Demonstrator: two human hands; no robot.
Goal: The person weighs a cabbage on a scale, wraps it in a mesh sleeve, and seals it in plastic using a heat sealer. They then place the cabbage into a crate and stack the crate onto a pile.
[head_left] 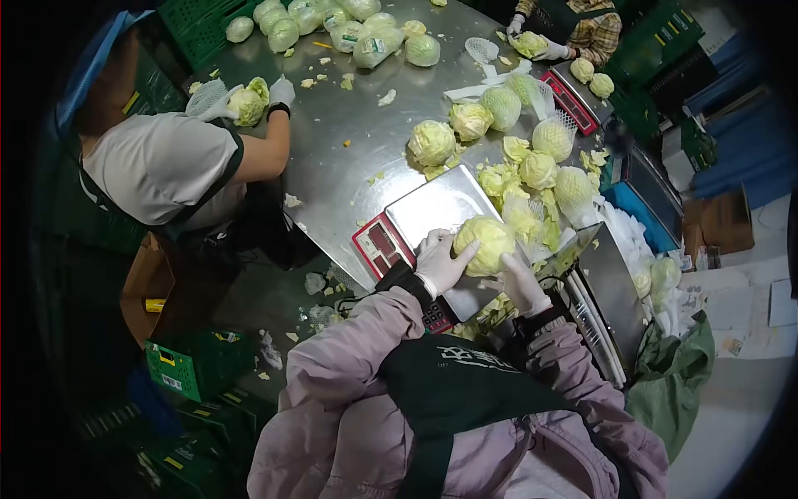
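Observation:
A pale green cabbage is held between my two white-gloved hands, over a weighing scale with a steel plate and a red display panel. My left hand grips the cabbage from the left, its thumb lying across the front. On the right side, my right hand has its fingertips against the lower edge of the cabbage. Just beyond the scale sits another bare cabbage. Loose leaves and cabbages in white foam nets, one of them a netted cabbage, lie to the right of my hands.
Across the steel table, a person on the left handles a cabbage; another person works at the far right beside a second scale. Wrapped cabbages crowd the far edge. A metal box-like machine stands at my right.

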